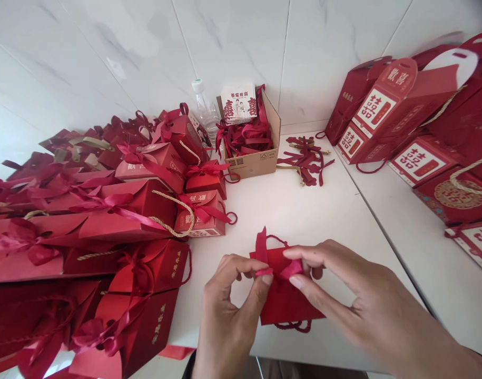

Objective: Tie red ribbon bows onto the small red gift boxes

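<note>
A small red box with cord handles at its far and near sides lies on the white table in front of me. Over its top, my left hand pinches one part of a pink-red ribbon between thumb and index finger. My right hand pinches another part of the ribbon on the right of the box top. One ribbon end sticks up past my left fingertips. The middle of the ribbon, between the hands, is hard to make out.
Many red boxes with bows fill the left side. Behind stand a cardboard box of ribbons, a clear bottle and a pile of loose straps. More red boxes stack up at the right, by the tiled wall.
</note>
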